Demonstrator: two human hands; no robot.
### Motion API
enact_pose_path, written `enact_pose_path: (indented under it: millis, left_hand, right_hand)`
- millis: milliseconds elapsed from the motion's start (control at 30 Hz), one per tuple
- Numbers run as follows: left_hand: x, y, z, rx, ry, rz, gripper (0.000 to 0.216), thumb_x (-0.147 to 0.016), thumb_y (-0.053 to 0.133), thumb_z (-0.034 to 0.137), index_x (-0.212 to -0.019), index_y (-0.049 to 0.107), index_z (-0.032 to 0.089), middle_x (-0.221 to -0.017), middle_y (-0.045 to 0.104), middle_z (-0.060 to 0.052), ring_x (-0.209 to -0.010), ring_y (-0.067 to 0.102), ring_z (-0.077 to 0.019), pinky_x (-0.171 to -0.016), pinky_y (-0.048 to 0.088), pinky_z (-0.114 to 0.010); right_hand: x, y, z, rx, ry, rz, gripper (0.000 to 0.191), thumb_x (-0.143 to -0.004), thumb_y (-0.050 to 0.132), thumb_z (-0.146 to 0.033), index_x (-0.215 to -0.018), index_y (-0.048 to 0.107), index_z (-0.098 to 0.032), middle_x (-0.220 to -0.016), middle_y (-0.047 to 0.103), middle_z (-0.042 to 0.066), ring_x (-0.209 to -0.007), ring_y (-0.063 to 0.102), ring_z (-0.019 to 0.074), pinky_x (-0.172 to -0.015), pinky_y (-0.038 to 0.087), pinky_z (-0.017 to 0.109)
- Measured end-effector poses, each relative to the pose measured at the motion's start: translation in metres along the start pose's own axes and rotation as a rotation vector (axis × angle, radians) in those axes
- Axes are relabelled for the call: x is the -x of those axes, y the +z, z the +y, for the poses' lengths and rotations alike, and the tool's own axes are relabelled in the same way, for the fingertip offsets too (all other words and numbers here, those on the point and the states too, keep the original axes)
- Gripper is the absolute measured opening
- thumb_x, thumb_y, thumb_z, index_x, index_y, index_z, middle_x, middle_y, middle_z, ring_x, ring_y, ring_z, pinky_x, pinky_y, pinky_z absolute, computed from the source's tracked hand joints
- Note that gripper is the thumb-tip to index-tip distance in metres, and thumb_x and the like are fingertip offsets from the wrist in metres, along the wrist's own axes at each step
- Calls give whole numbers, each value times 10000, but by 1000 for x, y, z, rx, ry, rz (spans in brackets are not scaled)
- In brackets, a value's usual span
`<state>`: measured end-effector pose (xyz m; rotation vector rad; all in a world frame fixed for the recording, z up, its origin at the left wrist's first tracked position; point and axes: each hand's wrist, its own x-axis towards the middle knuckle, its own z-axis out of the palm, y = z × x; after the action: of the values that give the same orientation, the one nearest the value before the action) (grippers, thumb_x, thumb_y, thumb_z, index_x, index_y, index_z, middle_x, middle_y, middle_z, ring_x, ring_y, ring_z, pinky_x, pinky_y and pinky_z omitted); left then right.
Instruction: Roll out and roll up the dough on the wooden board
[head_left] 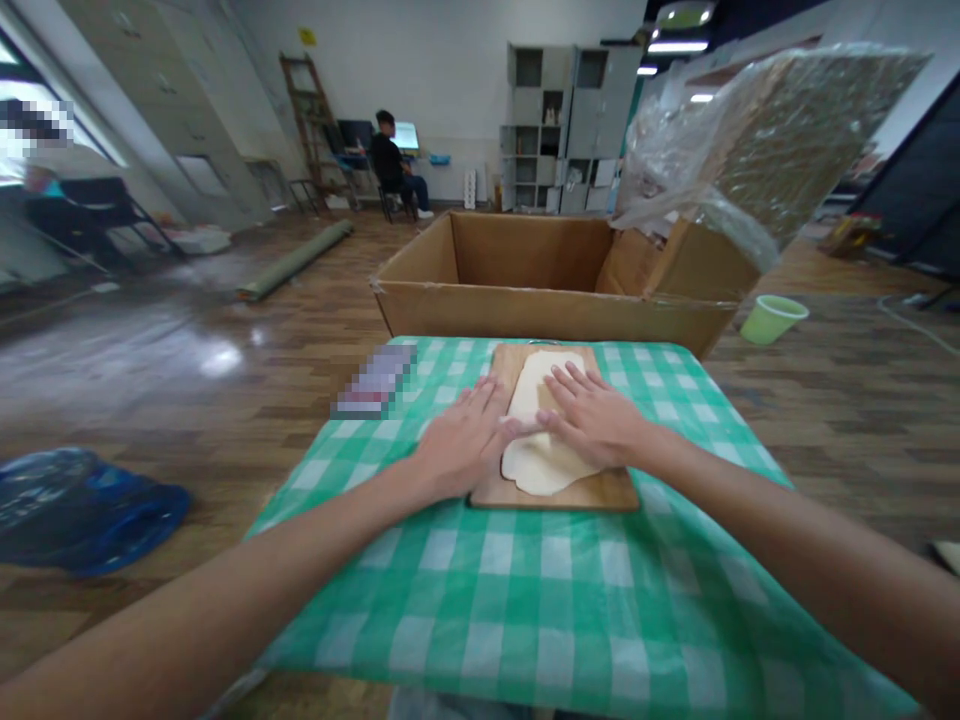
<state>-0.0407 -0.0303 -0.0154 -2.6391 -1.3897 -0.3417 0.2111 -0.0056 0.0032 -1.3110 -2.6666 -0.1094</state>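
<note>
A flat, pale sheet of dough (551,472) lies lengthwise on a wooden cutting board (611,492). Across the dough runs a thin, light rolling pin (527,427), of which only a short middle stretch shows between my hands. My left hand (466,437) rests flat over the pin's left end, fingers stretched forward at the board's left edge. Over the right end lies my right hand (592,415), palm down with its fingers spread above the dough. Both thumbs point inward along the pin. The palms hide the pin's ends.
A green-and-white checked cloth (465,600) covers the table. A blurred-out flat item (375,382) lies at its left. Beyond stands a large open cardboard box (525,310) with plastic wrap. A green bucket (772,320), blue plastic bag (82,510) and seated person (394,165) are farther off.
</note>
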Motion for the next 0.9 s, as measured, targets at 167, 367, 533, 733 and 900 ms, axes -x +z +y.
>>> enact_pose_path:
  millis: [167, 367, 533, 733, 900]
  left_hand:
    - [-67, 21, -46, -61, 47, -82, 569, -1100, 176, 366, -1527, 400, 63, -1652, 301, -245, -1571, 220, -323, -1245, 217, -558]
    - [-107, 35, -73, -81, -76, -124, 603, -1093, 218, 396, -1607, 227, 83, -1679, 231, -239, -1576, 188, -342, -1247, 206, -539]
    - [-79, 24, -54, -61, 38, -159, 605, -1095, 111, 386, -1566, 336, 82, -1663, 292, -220, -1578, 193, -327, -1242, 233, -520]
    - [-38, -2, -15, 32, -97, -145, 718, -1077, 66, 531, -1561, 348, 82, -1638, 360, -206, -1541, 314, -312, -1181, 367, -468]
    - [-5, -9, 10, 57, -75, -73, 728, -1066, 182, 588, -1574, 345, 91, -1644, 360, -187, -1531, 337, -304, -1200, 349, -452]
  right_hand:
    - [-61, 13, 36, -68, 71, -5, 763, -1046, 185, -650, -1540, 469, -142, -1680, 296, 128, -1567, 144, 398, -1241, 137, 629]
    - [-92, 20, 56, -95, 134, -15, 802, -1060, 69, -617, -1588, 371, -94, -1706, 190, 165, -1564, 55, 431, -1183, 118, 709]
    - [-71, 19, 42, -69, 164, -19, 854, -1018, 110, -716, -1580, 417, -151, -1707, 206, 154, -1569, 68, 428, -1207, 111, 683]
    - [-25, 9, 12, -16, 143, 24, 895, -1012, 112, -722, -1585, 389, -93, -1669, 297, 198, -1571, 142, 389, -1245, 152, 586]
    - [14, 5, -16, -26, 170, 58, 903, -1021, 165, -705, -1588, 351, -27, -1656, 303, 227, -1570, 155, 375, -1251, 188, 559]
